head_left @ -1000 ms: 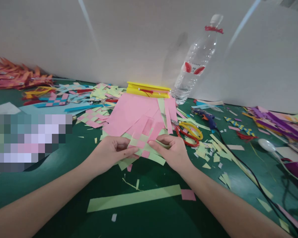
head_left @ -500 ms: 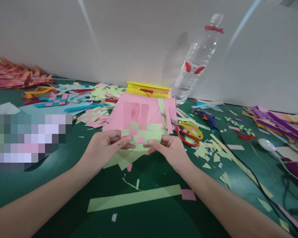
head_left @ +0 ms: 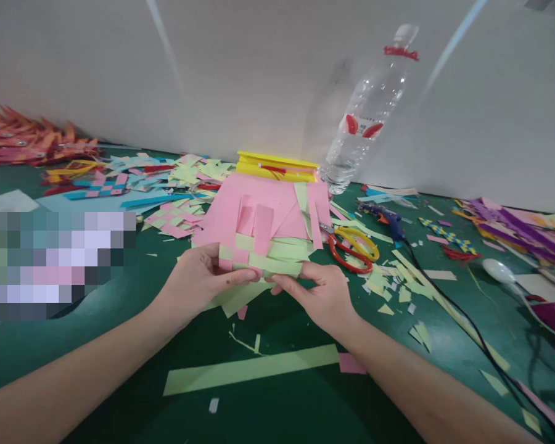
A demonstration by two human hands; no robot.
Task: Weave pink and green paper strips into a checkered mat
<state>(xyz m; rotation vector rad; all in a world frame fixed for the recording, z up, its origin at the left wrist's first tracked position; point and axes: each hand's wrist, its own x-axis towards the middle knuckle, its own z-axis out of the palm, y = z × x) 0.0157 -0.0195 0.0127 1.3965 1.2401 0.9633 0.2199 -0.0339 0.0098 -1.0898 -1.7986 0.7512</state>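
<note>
A small piece of woven paper (head_left: 241, 254), checkered in pink and light green, is held up above the table between both hands. My left hand (head_left: 201, 277) pinches its left side, thumb along the lower edge. With thumb and fingers my right hand (head_left: 319, 293) grips its lower right, where green strip ends stick out. A loose pink strip (head_left: 263, 229) stands up from the weave. Behind it lies a pink paper sheet (head_left: 226, 203), partly covered by the weave. The fingers behind the paper are mostly hidden.
Scissors (head_left: 351, 251) with red and yellow handles lie right of the sheet. A plastic bottle (head_left: 370, 117) leans at the wall. A glue gun (head_left: 383, 219) trails a black cord across the right. Paper scraps (head_left: 203, 169) cover the back left; a green strip (head_left: 254, 370) lies in front.
The woven paper has tilted and shifted slightly left and down, and its pink strips now spread apart. My right fingers have moved along its lower edge, bending the green strips.
</note>
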